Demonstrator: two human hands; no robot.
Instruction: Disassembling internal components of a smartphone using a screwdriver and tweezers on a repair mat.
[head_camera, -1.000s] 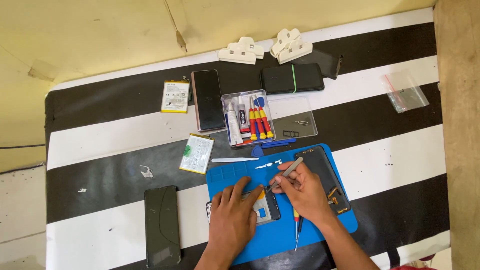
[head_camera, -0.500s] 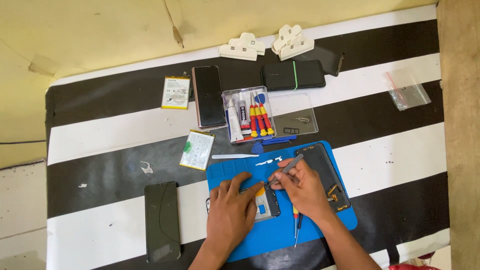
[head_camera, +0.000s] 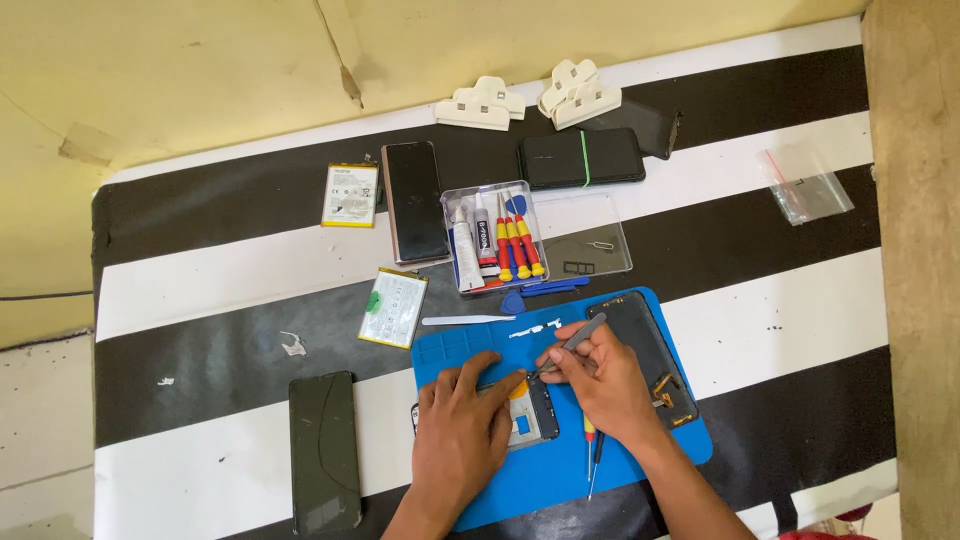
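Observation:
My left hand (head_camera: 463, 428) lies flat on an opened phone (head_camera: 530, 413) on the blue work mat (head_camera: 660, 462), pressing it down. My right hand (head_camera: 600, 378) grips metal tweezers (head_camera: 575, 340), their tip touching the phone's upper edge beside my left index finger. A screwdriver with a red and yellow handle (head_camera: 590, 448) lies on the mat under my right wrist. A dark phone back panel (head_camera: 650, 340) rests on the mat just right of my right hand.
A clear tool box (head_camera: 495, 240) with screwdrivers and glue tubes sits beyond the mat, its lid (head_camera: 590, 235) beside it. Two batteries (head_camera: 350, 195) (head_camera: 393, 307), several phones (head_camera: 415, 200) (head_camera: 323, 450) (head_camera: 580, 157), white clips (head_camera: 480, 103), a white pry tool (head_camera: 465, 320) and a plastic bag (head_camera: 808, 190) lie around.
My right hand with the tweezers has shifted slightly left toward the phone's top edge. My left hand stays on the phone.

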